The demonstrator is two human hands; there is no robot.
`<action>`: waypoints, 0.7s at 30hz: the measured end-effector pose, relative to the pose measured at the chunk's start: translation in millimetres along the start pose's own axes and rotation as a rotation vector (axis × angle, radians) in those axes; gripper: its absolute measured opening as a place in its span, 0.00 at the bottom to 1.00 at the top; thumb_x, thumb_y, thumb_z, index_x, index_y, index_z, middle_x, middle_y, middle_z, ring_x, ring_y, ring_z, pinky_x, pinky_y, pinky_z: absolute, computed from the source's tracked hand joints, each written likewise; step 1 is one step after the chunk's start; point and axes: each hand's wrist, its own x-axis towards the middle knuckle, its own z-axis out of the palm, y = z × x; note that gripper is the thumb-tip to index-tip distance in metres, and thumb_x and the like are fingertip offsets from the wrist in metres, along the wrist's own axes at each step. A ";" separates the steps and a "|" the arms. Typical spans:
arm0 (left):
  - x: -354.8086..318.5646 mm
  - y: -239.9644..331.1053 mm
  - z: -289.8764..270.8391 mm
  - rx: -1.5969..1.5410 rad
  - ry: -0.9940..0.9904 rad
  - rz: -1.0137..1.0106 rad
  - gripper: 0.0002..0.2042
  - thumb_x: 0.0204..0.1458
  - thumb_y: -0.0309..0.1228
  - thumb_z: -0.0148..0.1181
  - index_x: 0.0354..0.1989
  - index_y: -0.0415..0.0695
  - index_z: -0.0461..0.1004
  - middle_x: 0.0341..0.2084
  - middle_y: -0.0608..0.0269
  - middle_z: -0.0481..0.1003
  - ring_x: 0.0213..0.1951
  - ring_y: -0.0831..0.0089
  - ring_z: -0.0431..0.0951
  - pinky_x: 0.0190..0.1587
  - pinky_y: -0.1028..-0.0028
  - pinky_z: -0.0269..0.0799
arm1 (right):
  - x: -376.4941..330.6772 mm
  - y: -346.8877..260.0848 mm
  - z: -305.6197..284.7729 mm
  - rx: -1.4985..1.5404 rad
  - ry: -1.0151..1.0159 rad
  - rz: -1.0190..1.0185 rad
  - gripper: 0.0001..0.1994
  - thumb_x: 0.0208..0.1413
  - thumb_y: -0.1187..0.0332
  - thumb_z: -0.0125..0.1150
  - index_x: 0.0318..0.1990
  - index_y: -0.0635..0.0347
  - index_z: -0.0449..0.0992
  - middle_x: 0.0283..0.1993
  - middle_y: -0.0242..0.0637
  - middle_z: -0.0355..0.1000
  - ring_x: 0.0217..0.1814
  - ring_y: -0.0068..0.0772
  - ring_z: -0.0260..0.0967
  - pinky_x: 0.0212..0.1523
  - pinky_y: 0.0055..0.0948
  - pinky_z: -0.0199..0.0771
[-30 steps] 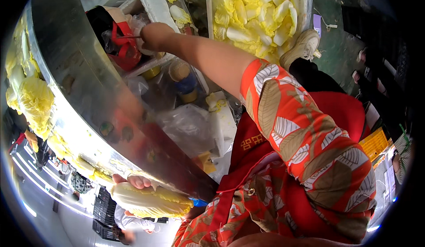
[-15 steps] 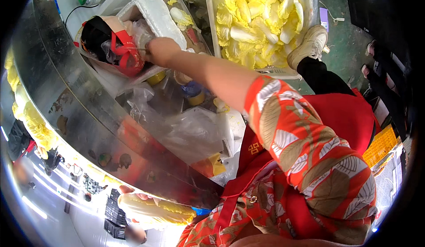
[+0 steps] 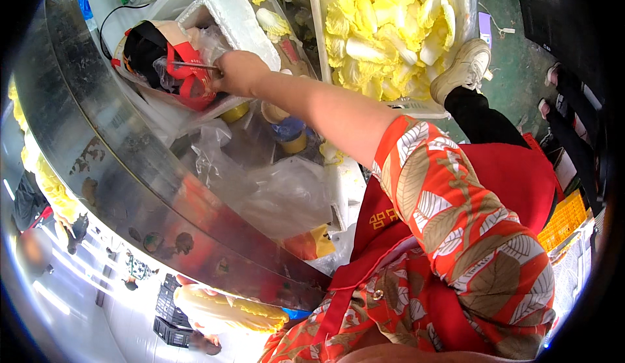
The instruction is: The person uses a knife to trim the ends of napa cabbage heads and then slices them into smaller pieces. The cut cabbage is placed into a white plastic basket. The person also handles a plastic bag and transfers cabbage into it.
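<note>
1. Since the earlier frames, right hand [image 3: 239, 71] has drawn back a little from the red-and-black bag [image 3: 170, 64]; view has tilted, showing more of the white foam box [image 3: 237, 17].
2. Surroundings: curved steel counter edge [image 3: 130, 187] runs across the lower left, crossing in front of the crumpled clear plastic bags [image 3: 273, 194] and a blue-capped jar [image 3: 290, 132]. White crate of yellow cabbage leaves [image 3: 390, 25] sits upper right; a pale sneaker [image 3: 465, 70] just beside it.
3. Right arm reaches up and left, sleeve patterned orange, elbow bent at mid-frame. Fingers are closed in a pinch on a thin dark rod-like item [image 3: 195, 66] at the bag's mouth.
4. Left hand [image 3: 195, 291] lies below the counter, curled around a yellow cabbage piece [image 3: 231, 308].
5. Rod's far end is lost inside the bag; what it is cannot be made out. Left hand is mostly hidden, glare-washed.
</note>
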 end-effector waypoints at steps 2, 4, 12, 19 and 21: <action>2.2 -0.1 1.0 -0.001 0.003 -0.001 0.40 0.52 0.47 0.55 0.66 0.43 0.41 0.40 0.48 0.62 0.43 0.59 0.66 0.48 0.64 0.68 | -8.0 -2.9 -0.1 0.006 -0.013 -0.045 0.18 0.45 0.49 0.62 0.32 0.56 0.77 0.30 0.44 0.74 0.36 0.47 0.72 0.38 0.40 0.70; 1.1 -0.2 1.1 0.003 0.008 0.003 0.40 0.52 0.47 0.55 0.66 0.43 0.41 0.40 0.48 0.62 0.43 0.59 0.66 0.48 0.64 0.68 | -15.1 -2.5 1.7 -0.004 -0.024 -0.079 0.18 0.45 0.49 0.62 0.32 0.55 0.77 0.30 0.43 0.73 0.36 0.46 0.72 0.38 0.40 0.70; -1.3 -1.1 2.2 0.004 0.034 0.011 0.40 0.52 0.47 0.55 0.66 0.42 0.41 0.40 0.48 0.62 0.43 0.60 0.66 0.47 0.64 0.68 | -27.9 17.5 29.7 -0.048 -0.018 -0.212 0.19 0.45 0.52 0.63 0.37 0.57 0.77 0.36 0.43 0.73 0.40 0.48 0.72 0.40 0.42 0.71; -3.2 -0.1 2.0 -0.001 0.043 0.018 0.40 0.52 0.47 0.55 0.66 0.42 0.41 0.40 0.48 0.62 0.42 0.60 0.66 0.47 0.64 0.68 | -9.9 16.6 50.4 -0.193 -0.095 -0.138 0.17 0.46 0.53 0.62 0.39 0.53 0.76 0.37 0.40 0.73 0.42 0.45 0.71 0.41 0.40 0.71; -2.2 1.2 1.9 0.001 0.042 0.017 0.40 0.52 0.48 0.55 0.66 0.42 0.41 0.40 0.48 0.62 0.42 0.60 0.66 0.47 0.64 0.68 | -0.6 20.7 54.2 -0.308 -0.147 -0.086 0.17 0.46 0.53 0.62 0.39 0.53 0.76 0.38 0.41 0.73 0.43 0.44 0.71 0.42 0.40 0.71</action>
